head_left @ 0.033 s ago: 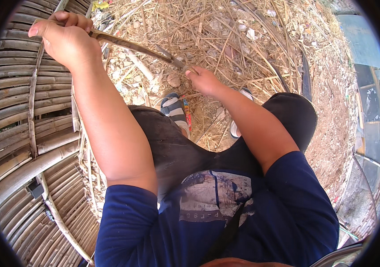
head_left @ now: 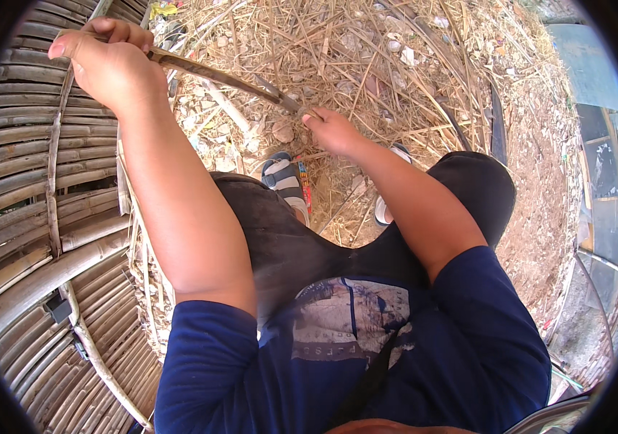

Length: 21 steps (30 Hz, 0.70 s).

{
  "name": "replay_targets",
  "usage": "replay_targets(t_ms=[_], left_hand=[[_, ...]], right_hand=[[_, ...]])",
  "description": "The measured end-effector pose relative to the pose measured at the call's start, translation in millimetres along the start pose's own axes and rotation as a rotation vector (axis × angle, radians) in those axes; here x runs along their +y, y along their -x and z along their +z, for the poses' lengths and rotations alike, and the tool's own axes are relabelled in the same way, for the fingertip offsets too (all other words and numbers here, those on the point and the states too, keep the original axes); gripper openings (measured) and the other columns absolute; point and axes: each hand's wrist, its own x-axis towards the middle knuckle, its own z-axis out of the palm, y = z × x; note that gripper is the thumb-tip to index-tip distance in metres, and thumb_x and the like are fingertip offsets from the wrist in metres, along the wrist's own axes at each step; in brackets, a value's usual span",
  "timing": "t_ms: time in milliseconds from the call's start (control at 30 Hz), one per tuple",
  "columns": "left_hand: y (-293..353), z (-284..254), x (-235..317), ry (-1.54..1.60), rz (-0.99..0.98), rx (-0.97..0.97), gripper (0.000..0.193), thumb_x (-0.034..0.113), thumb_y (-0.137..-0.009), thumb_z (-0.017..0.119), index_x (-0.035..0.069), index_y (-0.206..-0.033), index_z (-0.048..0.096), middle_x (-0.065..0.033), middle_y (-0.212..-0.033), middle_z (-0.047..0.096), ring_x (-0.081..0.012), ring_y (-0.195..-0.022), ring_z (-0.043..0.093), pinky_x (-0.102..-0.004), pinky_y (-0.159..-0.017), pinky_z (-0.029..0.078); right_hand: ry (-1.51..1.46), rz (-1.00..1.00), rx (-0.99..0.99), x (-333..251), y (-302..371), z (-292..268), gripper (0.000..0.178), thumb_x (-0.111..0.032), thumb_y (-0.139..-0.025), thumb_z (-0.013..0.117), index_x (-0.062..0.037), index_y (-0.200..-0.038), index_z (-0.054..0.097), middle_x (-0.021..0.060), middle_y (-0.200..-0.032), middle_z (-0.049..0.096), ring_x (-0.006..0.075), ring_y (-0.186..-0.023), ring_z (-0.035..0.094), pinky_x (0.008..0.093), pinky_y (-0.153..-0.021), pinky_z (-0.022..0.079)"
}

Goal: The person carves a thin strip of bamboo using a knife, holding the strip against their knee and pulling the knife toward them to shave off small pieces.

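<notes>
A long, narrow brown strip (head_left: 215, 74), which looks like split bamboo, slants down from upper left to the centre. My left hand (head_left: 112, 69) is raised at the upper left with its fingers closed around the strip's upper part. Close to the lower end, my right hand (head_left: 330, 132) is closed, thumb and finger pinching there. A short greyish piece (head_left: 280, 96) meets the strip just beside the right fingers; I cannot tell whether it is a blade or part of the strip. Below the hands, my feet wear striped sandals (head_left: 280, 173).
A wall of bamboo slats (head_left: 19, 155) stands close on the left. Straw, dry strips and stones litter the ground (head_left: 323, 43). A pale stick (head_left: 228, 107) lies under the strip, and a red wrapper (head_left: 304, 184) is beside one sandal. Blue-grey sheets (head_left: 591, 65) stand at the right.
</notes>
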Motion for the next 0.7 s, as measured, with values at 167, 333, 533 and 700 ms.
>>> replay_targets(t_ms=[167,333,533,700], left_hand=[[9,11,13,0.015,-0.005,-0.03,0.071,0.066,-0.104,0.02,0.001,-0.087,0.043,-0.0054,-0.064,0.033,-0.0186,-0.059,0.029,-0.033,-0.056,0.029],[1,9,8,0.048,-0.064,0.004,0.074,0.07,-0.102,0.021,0.001,-0.086,0.043,-0.0053,-0.063,0.032,-0.0184,-0.057,0.028,-0.033,-0.056,0.029],[0,7,1,0.065,-0.032,-0.048,0.074,0.071,-0.101,0.024,0.002,-0.084,0.044,-0.0053,-0.063,0.033,-0.0186,-0.057,0.029,-0.0328,-0.055,0.029],[3,5,12,0.076,-0.059,0.043,0.073,0.071,-0.1,0.027,0.003,-0.084,0.045,-0.0055,-0.065,0.037,-0.0182,-0.057,0.03,-0.0333,-0.056,0.031]], right_hand=[[0.172,-0.052,0.069,-29,24,-9,0.055,-0.041,-0.1,0.051,0.0007,-0.137,0.055,0.029,-0.124,0.063,0.0452,-0.119,0.059,0.0498,-0.101,0.046],[0.058,-0.016,0.062,-20,21,-5,0.054,-0.04,-0.1,0.053,-0.0018,-0.138,0.055,0.0226,-0.109,0.067,0.0374,-0.103,0.065,0.0475,-0.09,0.05],[-0.469,0.308,-0.144,-24,12,-18,0.052,-0.042,-0.101,0.054,-0.0042,-0.136,0.058,0.0142,-0.093,0.065,0.0273,-0.083,0.064,0.0427,-0.079,0.052],[0.07,0.02,0.041,-32,17,-17,0.055,-0.047,-0.099,0.054,-0.0052,-0.135,0.059,0.0206,-0.107,0.07,0.0356,-0.091,0.07,0.0454,-0.085,0.053]])
